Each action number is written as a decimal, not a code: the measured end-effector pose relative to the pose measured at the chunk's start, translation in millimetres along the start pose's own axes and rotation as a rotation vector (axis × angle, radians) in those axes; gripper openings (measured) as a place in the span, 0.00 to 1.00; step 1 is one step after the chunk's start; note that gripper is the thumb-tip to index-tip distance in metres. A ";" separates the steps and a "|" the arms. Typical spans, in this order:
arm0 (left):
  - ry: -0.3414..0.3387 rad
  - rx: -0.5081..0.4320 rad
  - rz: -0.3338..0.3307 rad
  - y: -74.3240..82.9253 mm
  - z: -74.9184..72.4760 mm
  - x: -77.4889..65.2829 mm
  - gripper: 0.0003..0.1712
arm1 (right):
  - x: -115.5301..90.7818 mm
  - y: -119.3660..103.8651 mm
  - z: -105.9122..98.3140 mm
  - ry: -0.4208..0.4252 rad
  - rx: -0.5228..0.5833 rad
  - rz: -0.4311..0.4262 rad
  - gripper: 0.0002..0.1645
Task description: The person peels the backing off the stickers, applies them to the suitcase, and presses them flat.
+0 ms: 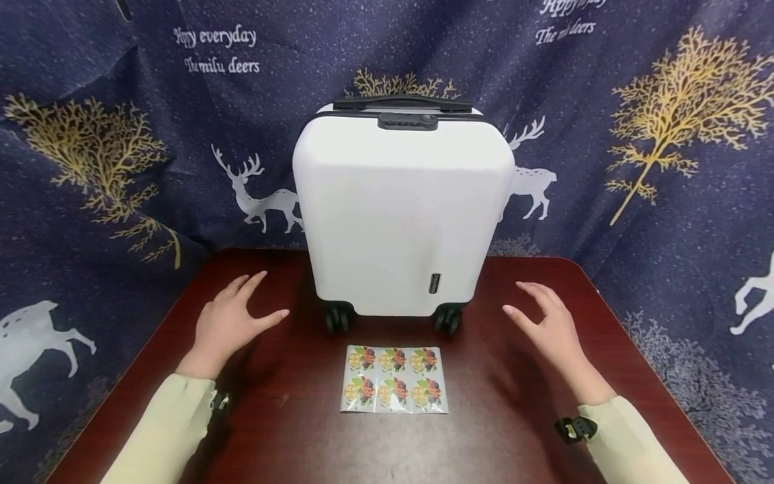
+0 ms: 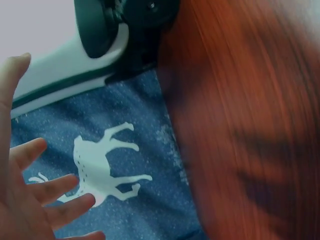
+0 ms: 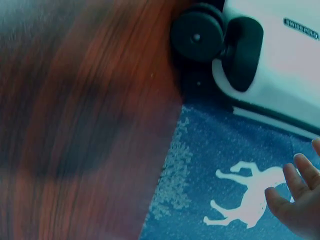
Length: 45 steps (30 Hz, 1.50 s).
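A white suitcase (image 1: 399,208) stands upright on black wheels at the back of the table, its black handle (image 1: 402,103) and combination lock (image 1: 408,122) on top. In front of it lies a flat sheet of fruit stickers (image 1: 394,380), printed in two rows. To the left of the suitcase, my left hand (image 1: 226,323) hovers over the table with fingers spread and nothing in it. My right hand (image 1: 550,329) is held up on the other side, thumb apart from the fingers, also holding nothing. Both wrist views show a suitcase wheel (image 2: 150,15) beyond the fingers.
The dark red wooden table (image 1: 290,437) ends just behind the suitcase. A blue cloth backdrop (image 1: 242,107) with white deer and golden trees hangs behind it and at both sides. Black straps with small devices (image 1: 576,429) sit on the wrists.
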<state>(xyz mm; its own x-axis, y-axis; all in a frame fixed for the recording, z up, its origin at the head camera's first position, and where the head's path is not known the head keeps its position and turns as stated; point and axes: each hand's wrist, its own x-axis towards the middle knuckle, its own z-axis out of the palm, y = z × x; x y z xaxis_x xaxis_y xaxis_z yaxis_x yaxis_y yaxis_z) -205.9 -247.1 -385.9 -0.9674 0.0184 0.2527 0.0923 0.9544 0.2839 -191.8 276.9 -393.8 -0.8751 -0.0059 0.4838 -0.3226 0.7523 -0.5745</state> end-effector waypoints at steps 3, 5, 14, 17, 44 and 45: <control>-0.026 -0.042 -0.001 4.1 1.1 -3.9 0.52 | -3.8 -6.3 3.1 -0.029 0.016 0.009 0.31; -0.041 -0.075 -0.003 7.5 1.4 -6.1 0.52 | -6.7 -10.9 5.5 -0.040 0.026 0.012 0.30; -0.145 -0.227 -0.033 19.9 2.3 -12.3 0.48 | -21.5 -22.7 27.8 -0.012 0.102 -0.039 0.23; -0.151 -0.273 -0.018 22.5 4.9 -13.9 0.44 | -24.4 -27.0 34.2 -0.034 0.127 -0.028 0.22; -0.523 -0.865 -0.170 40.6 46.9 -23.3 0.31 | -31.6 -68.4 90.2 -0.478 0.374 0.177 0.21; -0.530 -0.869 -0.175 41.1 48.4 -23.1 0.31 | -30.7 -69.4 92.1 -0.485 0.371 0.176 0.21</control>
<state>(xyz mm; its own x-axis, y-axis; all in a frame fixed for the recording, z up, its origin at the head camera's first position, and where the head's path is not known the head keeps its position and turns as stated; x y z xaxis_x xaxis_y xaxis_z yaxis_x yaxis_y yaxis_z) -191.2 -193.9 -424.9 -0.9441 0.2299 -0.2363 -0.1244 0.4155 0.9011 -175.7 164.2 -429.6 -0.9622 -0.2661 0.0572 -0.1865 0.4915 -0.8507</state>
